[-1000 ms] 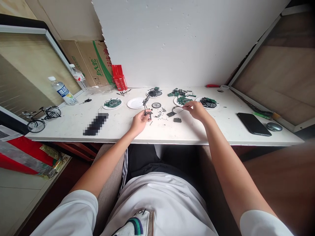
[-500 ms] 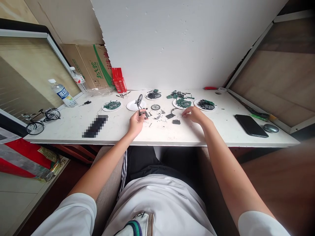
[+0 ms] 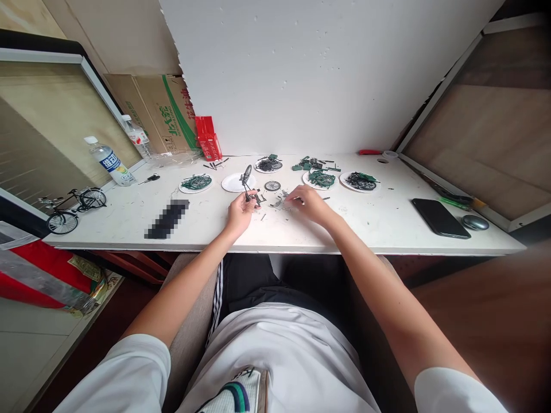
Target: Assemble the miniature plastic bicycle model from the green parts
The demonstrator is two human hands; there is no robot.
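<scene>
My left hand (image 3: 241, 211) is closed round a partly built model bicycle (image 3: 247, 182), a dark frame with one wheel pointing up. My right hand (image 3: 306, 203) is over the small loose parts (image 3: 280, 201) at the middle of the table, its fingers bent together; whatever they hold, if anything, is too small to make out. A loose spoked wheel (image 3: 272, 186) lies between the hands, a little further back. Behind my left hand is a white paper plate (image 3: 232, 183).
More plates with bicycle parts stand at the back (image 3: 196, 183), (image 3: 360, 182). A finished model bicycle (image 3: 73, 207) and a bottle (image 3: 111, 163) are at the left, a black phone (image 3: 439, 218) and a round silver object (image 3: 474, 222) at the right. A red box (image 3: 208, 139) stands behind.
My right hand has moved left, from beside the dark flat parts to the small loose parts, and now covers the place where the dark parts lay. My left hand has barely moved.
</scene>
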